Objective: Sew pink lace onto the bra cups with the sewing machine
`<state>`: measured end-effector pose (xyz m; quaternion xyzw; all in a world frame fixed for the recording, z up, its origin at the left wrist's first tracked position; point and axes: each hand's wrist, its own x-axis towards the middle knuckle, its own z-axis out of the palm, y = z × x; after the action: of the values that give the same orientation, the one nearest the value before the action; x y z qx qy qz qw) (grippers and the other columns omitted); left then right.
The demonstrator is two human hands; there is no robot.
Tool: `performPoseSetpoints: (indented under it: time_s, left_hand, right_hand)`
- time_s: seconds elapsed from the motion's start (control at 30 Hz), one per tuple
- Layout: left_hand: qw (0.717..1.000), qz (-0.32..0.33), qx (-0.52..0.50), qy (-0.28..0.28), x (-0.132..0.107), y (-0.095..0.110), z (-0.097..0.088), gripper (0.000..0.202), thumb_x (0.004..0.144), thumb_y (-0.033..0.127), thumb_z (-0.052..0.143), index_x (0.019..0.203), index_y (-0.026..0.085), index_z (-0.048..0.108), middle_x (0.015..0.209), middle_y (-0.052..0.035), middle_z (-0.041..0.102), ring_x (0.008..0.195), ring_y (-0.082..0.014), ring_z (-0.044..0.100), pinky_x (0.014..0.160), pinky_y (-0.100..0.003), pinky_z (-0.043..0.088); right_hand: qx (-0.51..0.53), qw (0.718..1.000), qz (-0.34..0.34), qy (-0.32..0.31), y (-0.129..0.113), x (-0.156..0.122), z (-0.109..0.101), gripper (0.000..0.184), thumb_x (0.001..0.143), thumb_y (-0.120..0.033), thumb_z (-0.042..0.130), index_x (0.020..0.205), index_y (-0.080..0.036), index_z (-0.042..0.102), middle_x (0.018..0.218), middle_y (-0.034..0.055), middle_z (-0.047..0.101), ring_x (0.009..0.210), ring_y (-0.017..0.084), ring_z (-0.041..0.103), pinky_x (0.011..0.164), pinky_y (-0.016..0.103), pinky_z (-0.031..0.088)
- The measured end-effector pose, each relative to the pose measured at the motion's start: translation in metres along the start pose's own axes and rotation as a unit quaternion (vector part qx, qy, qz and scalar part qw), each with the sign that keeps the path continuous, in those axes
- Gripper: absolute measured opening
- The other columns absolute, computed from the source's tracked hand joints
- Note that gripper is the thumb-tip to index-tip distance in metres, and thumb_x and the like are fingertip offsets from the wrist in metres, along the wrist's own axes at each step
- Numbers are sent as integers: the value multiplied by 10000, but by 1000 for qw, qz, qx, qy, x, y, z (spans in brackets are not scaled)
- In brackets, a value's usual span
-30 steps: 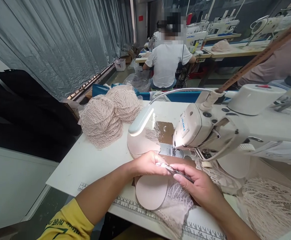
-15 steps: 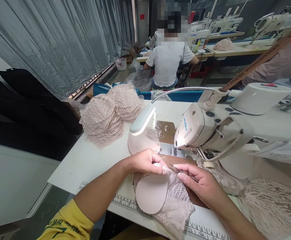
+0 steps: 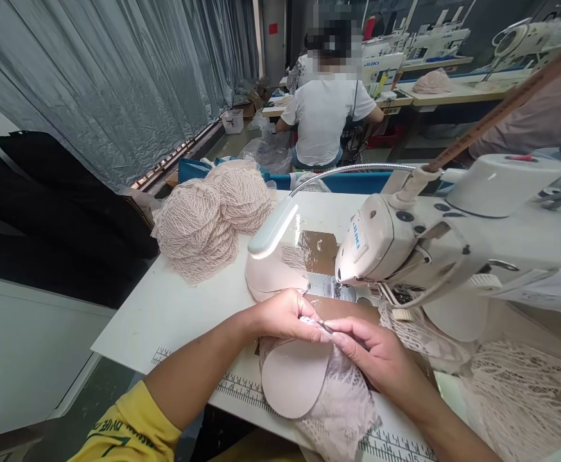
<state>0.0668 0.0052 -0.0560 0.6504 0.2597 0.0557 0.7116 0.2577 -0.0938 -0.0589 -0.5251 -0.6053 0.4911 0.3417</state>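
Observation:
My left hand is closed, pinching the upper edge of a beige lace piece. A smooth pale bra cup hangs below those fingers, against the lace. In my right hand is a small pair of thread snips, mostly hidden by the fingers. Their dark tips reach the lace edge beside my left thumb. Just beyond my hands, a second bra cup with lace lies on the table left of the needle area of the sewing machine.
Stacked lace cups sit at the table's back left. A lamp on a bendable neck hangs over the machine bed. More lace pieces lie at right. A ruler strip runs along the front edge. Ahead, a person in white sits.
The snips have moved in to the lace edge, and my right fingers now meet my left fingertips. The cup and lace have shifted slightly down and to the right.

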Motion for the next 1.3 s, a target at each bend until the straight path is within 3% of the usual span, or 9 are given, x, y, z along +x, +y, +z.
performPoseSetpoints:
  time_s: [0.17, 0.27, 0.37, 0.47, 0.77, 0.87, 1.03, 1.3]
  left_hand:
    - [1000, 12, -7, 18, 2, -2, 2, 371, 670, 440, 766, 690, 84, 661, 597, 21, 495, 562, -74, 394, 519, -207, 308]
    - [999, 20, -13, 24, 3, -5, 3, 347, 673, 416, 767, 751, 88, 689, 662, -2, 572, 606, -88, 463, 575, -205, 372]
    - [1000, 15, 8, 17, 3, -6, 2, 350, 686, 424, 752, 765, 91, 680, 627, 25, 523, 559, -70, 419, 514, -187, 333]
    - [1000, 7, 29, 4, 1, -5, -2, 351, 705, 415, 741, 825, 92, 674, 621, 36, 486, 545, -64, 392, 478, -179, 300]
    - [1000, -3, -25, 0, 0, -5, -3, 389, 692, 456, 756, 855, 106, 711, 666, 6, 569, 589, -79, 443, 547, -197, 353]
    - [1000, -8, -29, 4, 1, -5, -3, 414, 675, 472, 764, 855, 102, 716, 657, 6, 565, 593, -82, 436, 550, -203, 345]
    - [1000, -6, -21, 0, 1, -3, -2, 396, 678, 464, 762, 743, 82, 682, 566, 45, 436, 535, -56, 322, 485, -194, 246]
    - [999, -13, -38, -2, 0, -3, 0, 377, 671, 442, 769, 772, 85, 696, 606, 20, 500, 566, -70, 384, 505, -199, 290]
  right_hand:
    - [22, 999, 20, 23, 6, 1, -3, 281, 881, -433, 539, 1034, -243, 680, 1081, 55, 695, 980, 219, 643, 878, 344, 498]
    - [54, 997, 41, 24, 10, 2, -1, 362, 838, -458, 593, 1120, -233, 630, 1141, 73, 673, 1033, 235, 636, 905, 365, 507]
    - [76, 996, 54, 6, 7, 3, 2, 431, 818, -452, 626, 1189, -237, 583, 1177, 73, 655, 1090, 234, 613, 941, 364, 496]
    - [80, 995, 64, 16, 2, 3, 4, 361, 827, -453, 614, 1116, -236, 620, 1101, 63, 682, 1038, 226, 637, 914, 350, 510]
    - [67, 994, 74, 41, 2, -3, -5, 400, 822, -530, 567, 1068, -225, 646, 976, 73, 710, 904, 235, 666, 810, 357, 530]
    - [46, 997, 59, 13, 4, -4, -7, 362, 831, -494, 579, 1068, -232, 655, 1024, 70, 705, 934, 228, 657, 841, 345, 512]
    - [7, 1000, 22, -19, 5, -3, -6, 321, 872, -438, 553, 1114, -249, 646, 1149, 61, 669, 1023, 216, 624, 892, 332, 483]
    - [-14, 1000, 23, -3, 9, -1, -10, 285, 874, -431, 550, 1065, -260, 674, 1050, 40, 700, 966, 218, 640, 868, 345, 490]
